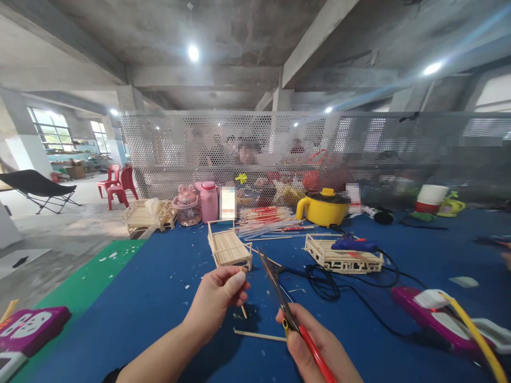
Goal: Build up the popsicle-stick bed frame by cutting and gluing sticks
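Observation:
My left hand [217, 298] is closed in a pinch on a thin wooden stick [244, 312], whose lower end shows beneath the fingers. A pale covering wraps the thumb. In my right hand [319, 348] are scissors [282, 300] with red handles, blades pointing up and away. Their tips are apart from the left fingers, just to the right. Another wooden stick [261, 335] lies on the blue table [159, 298] between my hands. Just beyond my left hand stands a small bed-like frame of sticks [229, 246].
A stick frame [339, 259] carries a blue tool [355, 244] with a black cord [325, 282]. Behind are a stick bundle [267, 219], a yellow pot [325, 207] and a pink bottle [209, 202]. Purple power strips [435, 316] lie right and left. A perforated screen [255, 133] stands behind.

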{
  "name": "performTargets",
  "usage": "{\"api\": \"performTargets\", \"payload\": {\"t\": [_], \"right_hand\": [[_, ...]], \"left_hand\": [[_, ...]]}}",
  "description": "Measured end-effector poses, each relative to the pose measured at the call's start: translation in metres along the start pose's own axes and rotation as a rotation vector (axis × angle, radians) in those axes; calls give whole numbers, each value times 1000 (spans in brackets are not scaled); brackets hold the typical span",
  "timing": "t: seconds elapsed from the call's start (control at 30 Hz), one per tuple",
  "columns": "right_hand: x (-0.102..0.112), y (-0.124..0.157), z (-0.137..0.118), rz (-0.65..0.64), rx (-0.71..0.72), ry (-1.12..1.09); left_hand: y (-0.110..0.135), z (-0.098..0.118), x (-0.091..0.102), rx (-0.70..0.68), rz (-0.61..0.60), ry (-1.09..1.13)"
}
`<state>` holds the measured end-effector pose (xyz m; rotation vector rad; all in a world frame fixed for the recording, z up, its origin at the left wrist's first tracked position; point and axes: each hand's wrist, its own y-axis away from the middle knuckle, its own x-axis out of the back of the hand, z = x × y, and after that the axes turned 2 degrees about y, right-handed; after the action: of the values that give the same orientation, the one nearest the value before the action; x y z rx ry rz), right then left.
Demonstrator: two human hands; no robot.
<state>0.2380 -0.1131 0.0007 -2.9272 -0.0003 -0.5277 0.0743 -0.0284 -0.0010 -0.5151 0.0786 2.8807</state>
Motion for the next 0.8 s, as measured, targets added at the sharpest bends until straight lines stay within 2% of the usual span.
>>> {"api": "performTargets", "payload": {"t": [0.17,0.33,0.47,0.6,0.8], "right_hand": [[15,-9,-1,-49,78,273],[24,-10,-7,-105,148,415],[31,-10,-13,-183,165,533],[34,-10,-14,-217,161,584],[36,-7,-14,-201,169,557]], "left_hand": [[4,1,-2,-31,-77,-89],[8,3,-2,-6,-172,-195],[8,4,-2,23,-203,-235],[9,5,-1,8,-248,-264],[9,2,3,-32,-291,-305]]}}
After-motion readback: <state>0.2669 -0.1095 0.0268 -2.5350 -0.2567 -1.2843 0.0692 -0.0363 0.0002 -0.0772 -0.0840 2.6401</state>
